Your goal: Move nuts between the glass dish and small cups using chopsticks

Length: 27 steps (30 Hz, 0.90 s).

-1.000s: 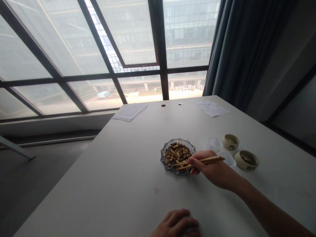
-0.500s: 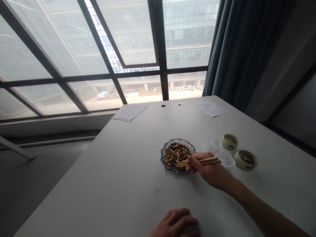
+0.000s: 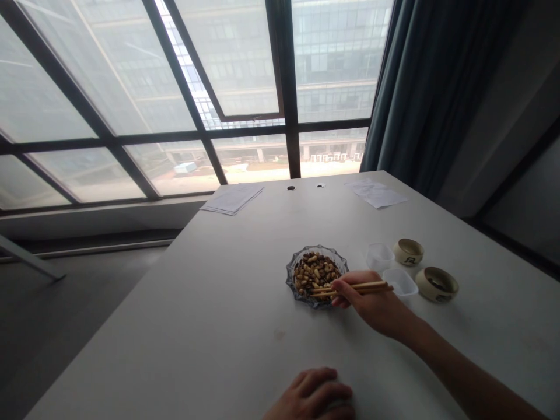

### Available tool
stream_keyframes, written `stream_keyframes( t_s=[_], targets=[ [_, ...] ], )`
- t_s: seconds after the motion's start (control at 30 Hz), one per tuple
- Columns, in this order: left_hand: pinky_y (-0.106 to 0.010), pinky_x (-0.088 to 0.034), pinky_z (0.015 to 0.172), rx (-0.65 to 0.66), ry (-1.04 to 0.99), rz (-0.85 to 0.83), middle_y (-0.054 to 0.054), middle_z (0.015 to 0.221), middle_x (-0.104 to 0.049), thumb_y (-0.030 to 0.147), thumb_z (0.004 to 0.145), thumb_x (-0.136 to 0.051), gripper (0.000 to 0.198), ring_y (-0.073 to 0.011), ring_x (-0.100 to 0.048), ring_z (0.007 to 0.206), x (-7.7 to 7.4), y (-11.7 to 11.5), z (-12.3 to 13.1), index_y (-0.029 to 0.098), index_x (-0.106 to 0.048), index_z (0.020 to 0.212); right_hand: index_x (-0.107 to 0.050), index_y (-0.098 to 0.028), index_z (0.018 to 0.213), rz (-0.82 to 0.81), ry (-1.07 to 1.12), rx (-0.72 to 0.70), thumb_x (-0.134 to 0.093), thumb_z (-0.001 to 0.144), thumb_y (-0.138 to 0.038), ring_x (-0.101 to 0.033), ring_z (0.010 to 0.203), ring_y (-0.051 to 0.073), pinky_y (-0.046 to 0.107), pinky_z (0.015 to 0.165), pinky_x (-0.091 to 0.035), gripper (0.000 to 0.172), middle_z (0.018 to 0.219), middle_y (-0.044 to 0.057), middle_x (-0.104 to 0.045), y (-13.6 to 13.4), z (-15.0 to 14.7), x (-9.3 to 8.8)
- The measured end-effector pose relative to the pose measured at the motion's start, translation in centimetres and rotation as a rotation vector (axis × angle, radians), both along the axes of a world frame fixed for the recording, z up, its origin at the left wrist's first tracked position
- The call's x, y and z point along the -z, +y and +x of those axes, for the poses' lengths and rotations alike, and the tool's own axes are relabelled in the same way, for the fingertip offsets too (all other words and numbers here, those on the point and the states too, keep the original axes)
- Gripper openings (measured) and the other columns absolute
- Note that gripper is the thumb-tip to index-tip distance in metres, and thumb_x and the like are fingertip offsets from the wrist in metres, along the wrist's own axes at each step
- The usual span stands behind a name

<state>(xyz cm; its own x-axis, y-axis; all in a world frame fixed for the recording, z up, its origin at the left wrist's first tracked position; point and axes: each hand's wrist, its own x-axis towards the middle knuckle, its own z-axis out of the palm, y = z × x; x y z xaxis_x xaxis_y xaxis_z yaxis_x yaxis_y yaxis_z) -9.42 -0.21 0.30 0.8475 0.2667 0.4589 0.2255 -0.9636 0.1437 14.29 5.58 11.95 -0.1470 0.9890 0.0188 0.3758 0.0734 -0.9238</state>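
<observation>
My right hand [image 3: 370, 303] holds a pair of wooden chopsticks [image 3: 361, 287], with their tips over a faceted glass dish [image 3: 294, 281]. The dish is heaped with small brown and tan nuts [image 3: 314, 273], and the hand covers its right rim. I cannot tell whether the tips grip a nut. My left hand [image 3: 310, 395] rests curled at the near edge of the view, on the white table [image 3: 175, 332]. A grey rounded shape shows beneath its fingers, mostly hidden.
To the right of the dish stand two clear plastic tubs [image 3: 380, 257] [image 3: 400, 283] and two small ceramic bowls [image 3: 408, 252] [image 3: 436, 284]. Papers [image 3: 232, 199] [image 3: 375, 195] lie at the far table edge, before a large window [image 3: 236, 76].
The chopsticks have swung slightly, their upper ends drawing in toward my hand and their tips staying over the dish. The whole view has shifted a little. My left hand has barely moved.
</observation>
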Motion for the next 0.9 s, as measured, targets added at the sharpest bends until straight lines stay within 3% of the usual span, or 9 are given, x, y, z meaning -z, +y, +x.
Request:
stream_keyframes(
  t_s=[0.33, 0.5, 0.63, 0.73, 0.9],
  targets=[
    [-0.024, -0.043, 0.110, 0.004, 0.010, 0.028, 0.003, 0.125, -0.070, 0.038, 0.105, -0.057, 0.023, -0.0151, -0.055, 0.125, 0.5, 0.0, -0.1, 0.025, -0.066, 0.120, -0.077, -0.016, 0.085, 0.018, 0.060, 0.068, -0.053, 0.098, -0.057, -0.077, 0.075, 0.024, 0.034, 0.072, -0.061, 0.050, 0.080, 0.009, -0.079, 0.0, -0.1, 0.6],
    [-0.024, -0.043, 0.110, 0.002, 0.051, 0.052, 0.002, 0.126, -0.069, 0.039, 0.103, -0.060, 0.024, -0.0152, -0.054, 0.126, 0.3, 0.0, -0.3, 0.026, -0.066, 0.122, -0.078, -0.015, 0.092, 0.051, 0.126, 0.169, -0.061, 0.093, -0.060, -0.078, 0.080, 0.027, 0.037, 0.076, -0.065, 0.048, 0.087, 0.011, -0.080, -0.9, 1.4, -1.4],
    [-0.024, -0.044, 0.111, 0.007, 0.062, 0.035, 0.001, 0.127, -0.069, 0.040, 0.103, -0.058, 0.025, -0.0156, -0.054, 0.127, 0.1, 0.1, -0.4, 0.025, -0.065, 0.123, -0.080, -0.018, 0.092, 0.144, 0.110, 0.377, -0.068, 0.088, -0.060, -0.079, 0.075, 0.028, 0.037, 0.074, -0.067, 0.044, 0.084, 0.012, -0.080, -3.4, 5.1, -4.0],
    [-0.024, -0.044, 0.110, 0.007, 0.053, 0.032, 0.000, 0.127, -0.069, 0.038, 0.104, -0.057, 0.025, -0.0157, -0.055, 0.126, 0.1, 0.1, -0.5, 0.025, -0.065, 0.123, -0.081, -0.020, 0.090, 0.239, 0.050, 0.609, -0.072, 0.087, -0.056, -0.079, 0.072, 0.029, 0.037, 0.072, -0.068, 0.038, 0.083, 0.012, -0.080, -6.4, 9.0, -4.8],
    [-0.026, -0.046, 0.109, 0.022, 0.078, 0.021, -0.003, 0.127, -0.069, 0.037, 0.103, -0.059, 0.027, -0.0182, -0.055, 0.128, 0.2, 0.2, -0.5, 0.023, -0.065, 0.125, -0.080, -0.027, 0.088, 0.323, 0.073, 0.927, -0.067, 0.093, -0.045, -0.079, 0.078, 0.029, 0.032, 0.076, -0.067, 0.023, 0.086, 0.010, -0.080, -10.8, 15.1, -2.6]
  ],
)
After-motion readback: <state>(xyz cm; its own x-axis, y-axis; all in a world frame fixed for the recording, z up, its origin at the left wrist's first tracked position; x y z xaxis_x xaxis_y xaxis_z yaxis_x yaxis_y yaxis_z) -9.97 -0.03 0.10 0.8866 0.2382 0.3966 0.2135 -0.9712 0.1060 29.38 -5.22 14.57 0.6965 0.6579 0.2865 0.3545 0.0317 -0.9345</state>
